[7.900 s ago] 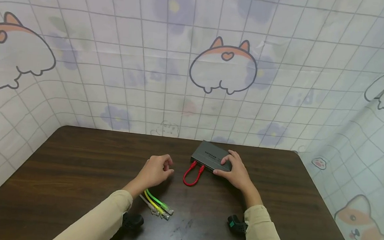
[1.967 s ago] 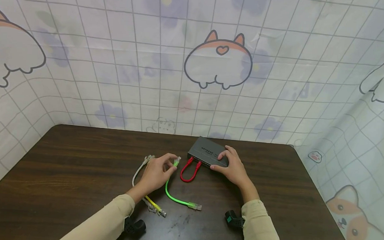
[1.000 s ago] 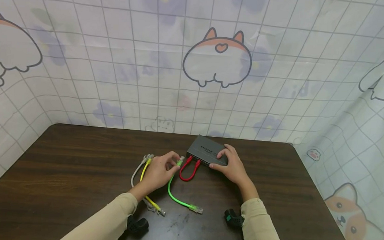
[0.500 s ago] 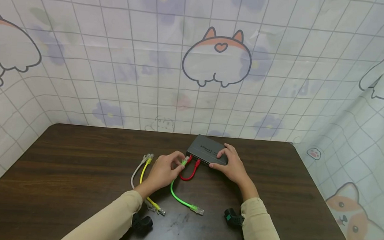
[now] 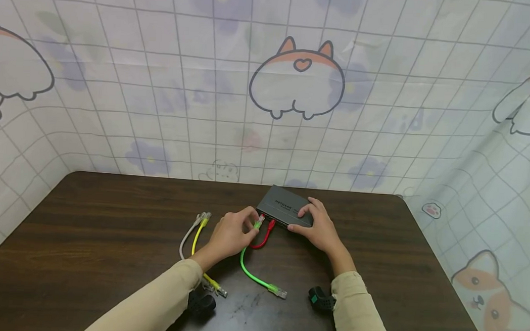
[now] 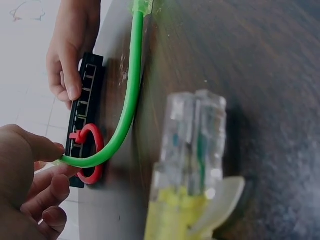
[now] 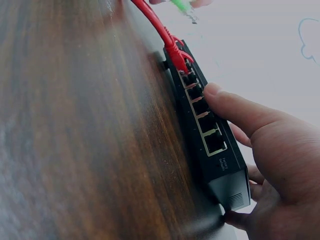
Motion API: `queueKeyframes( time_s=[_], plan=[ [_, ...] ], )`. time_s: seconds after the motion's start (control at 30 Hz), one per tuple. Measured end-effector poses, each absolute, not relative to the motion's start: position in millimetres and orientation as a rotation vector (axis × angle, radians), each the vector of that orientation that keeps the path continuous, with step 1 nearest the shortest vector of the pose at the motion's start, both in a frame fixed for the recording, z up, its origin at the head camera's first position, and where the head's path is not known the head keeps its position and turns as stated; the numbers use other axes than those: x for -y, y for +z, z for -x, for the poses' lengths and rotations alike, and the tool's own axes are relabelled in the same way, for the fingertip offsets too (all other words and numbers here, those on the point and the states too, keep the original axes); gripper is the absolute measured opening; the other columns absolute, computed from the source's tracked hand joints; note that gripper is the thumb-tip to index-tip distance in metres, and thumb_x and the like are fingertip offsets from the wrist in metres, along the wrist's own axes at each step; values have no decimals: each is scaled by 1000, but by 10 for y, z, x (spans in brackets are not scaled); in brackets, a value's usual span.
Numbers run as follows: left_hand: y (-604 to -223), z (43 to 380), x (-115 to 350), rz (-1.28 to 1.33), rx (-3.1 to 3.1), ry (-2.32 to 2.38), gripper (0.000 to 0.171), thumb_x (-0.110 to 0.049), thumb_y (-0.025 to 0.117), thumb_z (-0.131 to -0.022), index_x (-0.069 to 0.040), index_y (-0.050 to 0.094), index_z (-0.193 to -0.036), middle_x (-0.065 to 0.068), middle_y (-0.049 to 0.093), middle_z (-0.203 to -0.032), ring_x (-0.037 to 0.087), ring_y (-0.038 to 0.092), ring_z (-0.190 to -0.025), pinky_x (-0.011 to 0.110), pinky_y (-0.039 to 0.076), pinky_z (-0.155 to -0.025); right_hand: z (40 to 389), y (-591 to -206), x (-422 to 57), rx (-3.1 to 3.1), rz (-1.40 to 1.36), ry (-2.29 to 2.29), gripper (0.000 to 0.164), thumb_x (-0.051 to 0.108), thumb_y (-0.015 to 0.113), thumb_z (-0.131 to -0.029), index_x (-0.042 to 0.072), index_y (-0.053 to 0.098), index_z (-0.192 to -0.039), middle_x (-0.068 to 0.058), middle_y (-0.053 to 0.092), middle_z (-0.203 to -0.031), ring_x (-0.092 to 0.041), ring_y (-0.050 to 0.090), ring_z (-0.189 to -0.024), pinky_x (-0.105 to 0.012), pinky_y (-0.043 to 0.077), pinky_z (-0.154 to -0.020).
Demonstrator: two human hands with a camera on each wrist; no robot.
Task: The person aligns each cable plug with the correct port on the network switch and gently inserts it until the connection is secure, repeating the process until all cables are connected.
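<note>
1. Carried rightward since the frame taken 0.5 s ago, the bright green network cable with clear plastic plugs [image 6: 134, 75] has been brought closer to the front of the flat, dark grey, box-shaped network switch [image 5: 275, 197]; its free end has been drawn slightly to the right as well
2. By the left hand [image 5: 231, 233], 1 plug of the green cable is clamped between thumb and finger; its clear tip is held near the left end of the switch's port side, and the 2 are seen apart in the right wrist view
3. By the right hand [image 5: 322, 230], the right part of the switch is gripped, with the thumb set on the port side and a bent finger laid over the top
4. The switch is placed near the far edge of the dark brown wood-grain table [image 5: 107, 216]
5. In its port row, a plug of the short red network cable [image 7: 156, 22] is seated, and the cable is bent into a loop in front
6. To the left, a yellow network cable [image 5: 211, 280] and a pale grey network cable [image 5: 183, 239] are laid side by side, partly covered by the left arm
7. Around each wrist, below a beige sleeve [image 5: 147, 295], a black device [image 5: 202, 302] is worn
</note>
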State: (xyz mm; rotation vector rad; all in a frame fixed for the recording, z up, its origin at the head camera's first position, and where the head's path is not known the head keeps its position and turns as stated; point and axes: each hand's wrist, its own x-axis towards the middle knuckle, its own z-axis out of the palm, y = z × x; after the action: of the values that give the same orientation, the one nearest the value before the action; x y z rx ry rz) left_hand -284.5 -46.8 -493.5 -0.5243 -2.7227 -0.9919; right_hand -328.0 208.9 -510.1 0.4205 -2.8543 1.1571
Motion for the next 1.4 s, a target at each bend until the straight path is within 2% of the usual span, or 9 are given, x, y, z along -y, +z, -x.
queueKeyframes(
  time_s=[0.33, 0.53, 0.97, 1.4],
  plan=[
    [-4922, 2872, 392, 529, 2781, -913, 19, -17, 74, -83, -18, 61, -98, -6, 67, -75, 6, 56, -59, 24, 41, -51, 3272, -5103, -2093, 2852, -420, 1155, 39, 38, 79, -79, 13, 54, -95, -15, 27, -157, -37, 24, -146, -58, 33, -108],
    [-4943, 2901, 352, 540, 2800, -844, 17, -17, 73, -84, -17, 59, -95, -7, 66, -74, 6, 53, -55, 24, 38, -47, 3279, -5104, -2089, 2849, -414, 1157, 39, 38, 79, -78, 14, 54, -95, -16, 27, -157, -37, 25, -145, -58, 33, -108],
    [-4929, 2915, 241, 538, 2852, -732, 15, -12, 69, -84, -13, 62, -97, -5, 54, -59, 12, 43, -44, 26, 30, -41, 3267, -5104, -2085, 2861, -406, 1161, 39, 38, 79, -79, 13, 54, -96, -15, 27, -157, -37, 24, -146, -57, 33, -108],
    [-4912, 2971, 142, 469, 2898, -551, 16, -17, 70, -84, -15, 63, -99, 0, 62, -67, 16, 46, -47, 29, 34, -43, 3271, -5094, -2084, 2853, -407, 1172, 39, 37, 80, -78, 13, 54, -95, -16, 28, -156, -38, 25, -145, -57, 33, -109]
  ],
)
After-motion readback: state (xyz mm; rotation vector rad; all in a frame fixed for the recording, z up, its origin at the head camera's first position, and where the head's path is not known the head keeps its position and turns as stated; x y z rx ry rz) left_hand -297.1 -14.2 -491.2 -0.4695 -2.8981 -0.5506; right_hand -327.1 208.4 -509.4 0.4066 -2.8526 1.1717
